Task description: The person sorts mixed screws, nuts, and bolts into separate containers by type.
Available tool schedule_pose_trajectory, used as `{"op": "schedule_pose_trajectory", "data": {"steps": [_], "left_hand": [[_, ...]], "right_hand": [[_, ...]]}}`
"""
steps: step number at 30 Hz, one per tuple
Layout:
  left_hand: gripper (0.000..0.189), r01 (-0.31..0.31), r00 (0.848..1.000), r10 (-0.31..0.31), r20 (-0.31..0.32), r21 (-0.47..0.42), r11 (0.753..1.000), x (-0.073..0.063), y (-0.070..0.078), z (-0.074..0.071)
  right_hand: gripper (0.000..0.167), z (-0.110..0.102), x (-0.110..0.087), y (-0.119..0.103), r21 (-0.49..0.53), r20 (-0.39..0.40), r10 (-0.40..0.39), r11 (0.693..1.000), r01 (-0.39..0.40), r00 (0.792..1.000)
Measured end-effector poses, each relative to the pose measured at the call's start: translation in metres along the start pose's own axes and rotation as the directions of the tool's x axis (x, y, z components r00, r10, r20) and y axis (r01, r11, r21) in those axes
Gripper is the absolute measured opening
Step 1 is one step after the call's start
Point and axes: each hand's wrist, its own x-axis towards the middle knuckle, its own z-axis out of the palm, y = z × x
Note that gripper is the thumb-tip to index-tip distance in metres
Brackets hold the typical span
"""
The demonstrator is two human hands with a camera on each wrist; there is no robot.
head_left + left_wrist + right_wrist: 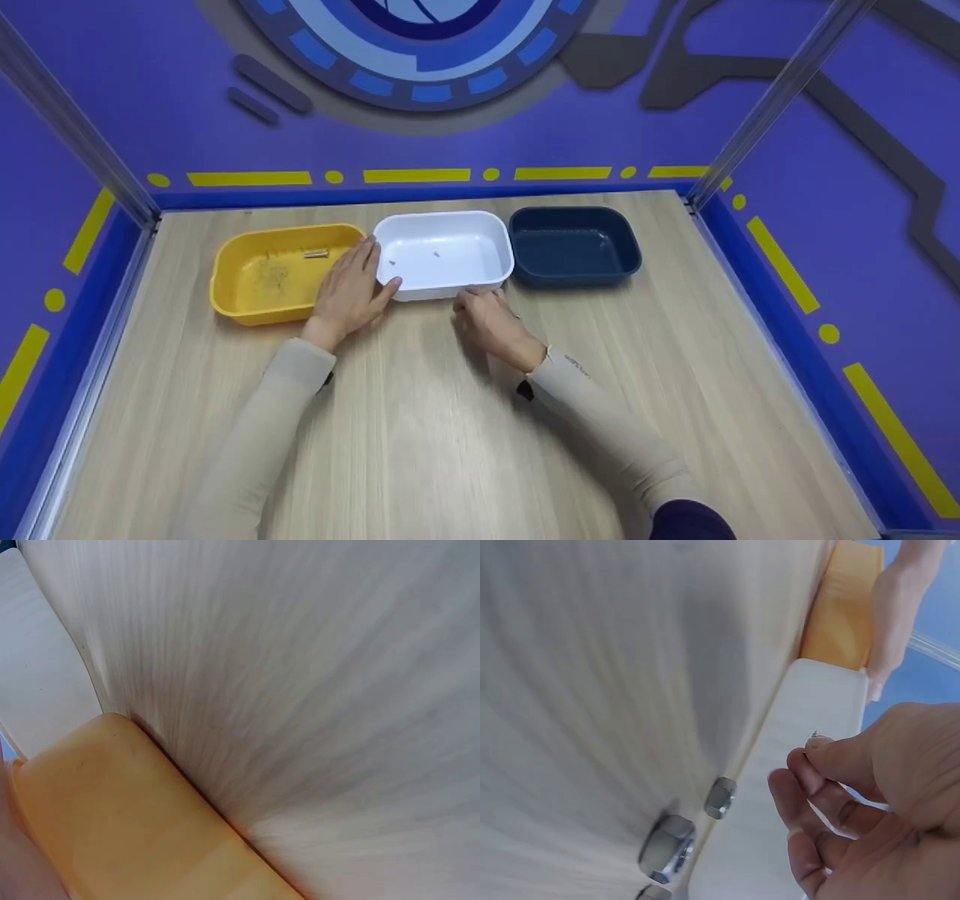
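My right hand (491, 322) is at the front wall of the white tray (450, 291). In the right wrist view its thumb and index finger pinch a tiny screw-like metal piece (814, 736), mostly hidden by the fingertips; the other fingers are curled. Just below that hand, a large hex nut (667, 848) and a smaller hex nut (721, 797) lie on the table, with part of another nut (654, 892) at the frame edge. My left hand (349, 292) lies with extended fingers over the right end of the yellow tray (262, 318), fingertips and thumb at the white tray's left rim.
Two tiny bits (436, 254) lie inside the white tray. The yellow tray holds metal pins (316, 254) and a patch of small dark pieces (274, 277). A dark blue tray (576, 282) stands at the right of the row. Purple panels (465, 150) border the wooden table (405, 420).
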Motion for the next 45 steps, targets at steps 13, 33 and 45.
{"op": "schedule_pose_trajectory", "data": {"steps": [13, 33, 45], "left_hand": [[0.09, 0.0, 1.0, 0.0, 0.0, -0.023, 1.0, 0.0, 0.0, 0.0], [0.088, -0.007, 1.0, 0.007, -0.017, -0.006, 1.0, 0.0, 0.001, 0.0], [0.088, -0.001, 1.0, 0.0, -0.004, -0.01, 1.0, 0.0, 0.002, -0.002]], "right_hand": [[0.015, -0.018, 0.012, 0.002, 0.192, -0.08, -0.062, 0.978, 0.077, 0.995], [0.011, -0.046, 0.05, 0.013, 0.268, -0.077, 0.051, 0.963, -0.029, 0.996], [0.012, -0.05, 0.071, 0.028, 0.258, -0.112, 0.094, 0.964, -0.062, 0.989]]}}
